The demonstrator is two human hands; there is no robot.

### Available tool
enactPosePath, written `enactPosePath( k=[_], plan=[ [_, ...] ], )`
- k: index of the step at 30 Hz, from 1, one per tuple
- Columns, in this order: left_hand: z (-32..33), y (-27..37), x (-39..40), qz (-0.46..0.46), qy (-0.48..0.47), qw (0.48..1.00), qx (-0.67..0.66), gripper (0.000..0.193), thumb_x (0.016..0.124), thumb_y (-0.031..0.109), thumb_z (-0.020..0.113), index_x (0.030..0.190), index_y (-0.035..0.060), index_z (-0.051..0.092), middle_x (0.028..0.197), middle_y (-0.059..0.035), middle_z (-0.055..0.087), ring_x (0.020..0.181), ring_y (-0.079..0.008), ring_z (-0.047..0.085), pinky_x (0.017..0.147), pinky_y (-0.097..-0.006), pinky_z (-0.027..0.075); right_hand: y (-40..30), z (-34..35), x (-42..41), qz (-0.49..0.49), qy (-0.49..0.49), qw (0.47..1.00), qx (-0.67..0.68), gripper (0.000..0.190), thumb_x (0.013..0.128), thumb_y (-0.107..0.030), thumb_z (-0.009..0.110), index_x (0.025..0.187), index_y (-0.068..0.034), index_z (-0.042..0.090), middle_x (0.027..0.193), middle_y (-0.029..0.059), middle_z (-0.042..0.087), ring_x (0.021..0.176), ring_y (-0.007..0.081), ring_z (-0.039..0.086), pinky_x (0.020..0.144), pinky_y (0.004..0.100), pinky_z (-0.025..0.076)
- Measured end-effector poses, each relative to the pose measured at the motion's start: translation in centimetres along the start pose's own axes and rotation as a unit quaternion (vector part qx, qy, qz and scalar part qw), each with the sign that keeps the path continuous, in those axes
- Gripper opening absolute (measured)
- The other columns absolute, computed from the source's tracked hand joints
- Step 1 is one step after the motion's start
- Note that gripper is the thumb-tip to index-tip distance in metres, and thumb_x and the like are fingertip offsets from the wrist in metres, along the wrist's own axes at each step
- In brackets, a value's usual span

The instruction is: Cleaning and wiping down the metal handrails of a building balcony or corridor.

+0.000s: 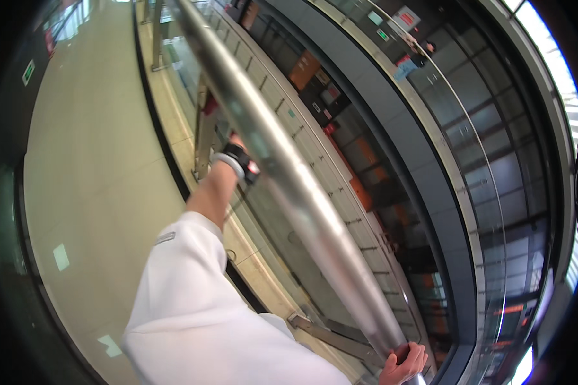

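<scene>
A thick brushed-metal handrail [289,173] runs diagonally across the view. At its lower right end my right hand [407,363] grips the rail, fingers curled over the far side and thumb on the near side. From below, my left arm reaches out in a white sleeve with a black device and a grey band on the wrist. My left hand [236,139] is blurred and mostly hidden behind the rail, close to a metal post [203,134]. A dark red thing [211,103] shows just beyond that hand; I cannot tell what it is.
Glossy beige floor tiles [96,159] stretch along the left. Beyond the rail is an open atrium with a lower level. Across it, a person [414,57] is by the opposite glass balustrade [481,139]. A green exit sign [28,72] hangs at far left.
</scene>
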State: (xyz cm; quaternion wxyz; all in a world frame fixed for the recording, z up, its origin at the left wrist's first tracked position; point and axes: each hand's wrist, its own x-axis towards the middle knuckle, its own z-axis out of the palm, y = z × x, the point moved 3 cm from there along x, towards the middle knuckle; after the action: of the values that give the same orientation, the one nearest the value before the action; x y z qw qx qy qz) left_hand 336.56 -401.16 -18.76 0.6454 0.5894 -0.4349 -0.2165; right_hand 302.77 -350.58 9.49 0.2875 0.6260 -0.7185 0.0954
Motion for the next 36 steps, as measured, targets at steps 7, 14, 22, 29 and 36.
enactPosePath(
  k=[7, 14, 22, 29, 36],
  plan=[
    [1.2, -3.3, -5.0, -0.052, 0.015, 0.998, -0.035, 0.065, 0.095, 0.048, 0.037, 0.137, -0.0005, 0.028, 0.139, -0.0282, 0.028, 0.126, -0.0449, 0.030, 0.104, -0.0484, 0.028, 0.6, 0.4, 0.5, 0.021, -0.011, 1.000, 0.013, 0.062, 0.091, -0.057, 0.040, 0.091, 0.001, 0.061, 0.076, 0.0187, 0.053, 0.071, 0.0392, 0.051, 0.069, 0.0463, 0.041],
    [2.7, -4.3, -22.2, -0.118, -0.063, 0.990, 0.050, 0.066, 0.095, 0.050, 0.035, 0.138, -0.0002, 0.028, 0.140, -0.0277, 0.027, 0.127, -0.0441, 0.029, 0.105, -0.0477, 0.027, 0.5, 0.0, 1.0, 0.026, -0.008, 1.000, 0.014, 0.062, 0.092, -0.055, 0.038, 0.094, 0.002, 0.063, 0.077, 0.0186, 0.056, 0.071, 0.0388, 0.053, 0.072, 0.0476, 0.043],
    [0.2, 2.0, -2.6, 0.001, 0.045, 0.998, 0.051, 0.067, 0.095, 0.051, 0.033, 0.138, 0.0003, 0.028, 0.142, -0.0272, 0.027, 0.128, -0.0431, 0.029, 0.106, -0.0470, 0.026, 0.7, 0.4, 0.2, 0.050, -0.010, 0.999, -0.004, 0.061, 0.095, -0.051, 0.033, 0.093, 0.001, 0.065, 0.077, 0.0176, 0.059, 0.069, 0.0379, 0.056, 0.068, 0.0464, 0.045],
    [1.0, 0.0, 5.2, -0.006, 0.106, 0.994, -0.034, 0.073, 0.096, 0.055, 0.021, 0.140, -0.0026, 0.027, 0.146, -0.0233, 0.026, 0.135, -0.0356, 0.023, 0.111, -0.0409, 0.016, 0.6, 0.3, 0.9, 0.038, -0.005, 0.999, -0.010, 0.061, 0.096, -0.048, 0.032, 0.094, 0.002, 0.066, 0.082, 0.0193, 0.063, 0.074, 0.0382, 0.060, 0.067, 0.0450, 0.045],
    [4.0, 0.3, -17.5, -0.113, -0.022, 0.993, -0.032, 0.067, 0.096, 0.052, 0.031, 0.136, -0.0018, 0.032, 0.138, -0.0217, 0.038, 0.125, -0.0326, 0.039, 0.106, -0.0370, 0.029, 1.1, 0.6, -0.3, 0.076, 0.007, 0.997, 0.020, 0.044, 0.090, -0.039, 0.041, 0.090, 0.002, 0.057, 0.081, 0.0161, 0.056, 0.074, 0.0353, 0.053, 0.068, 0.0437, 0.039]
  ],
)
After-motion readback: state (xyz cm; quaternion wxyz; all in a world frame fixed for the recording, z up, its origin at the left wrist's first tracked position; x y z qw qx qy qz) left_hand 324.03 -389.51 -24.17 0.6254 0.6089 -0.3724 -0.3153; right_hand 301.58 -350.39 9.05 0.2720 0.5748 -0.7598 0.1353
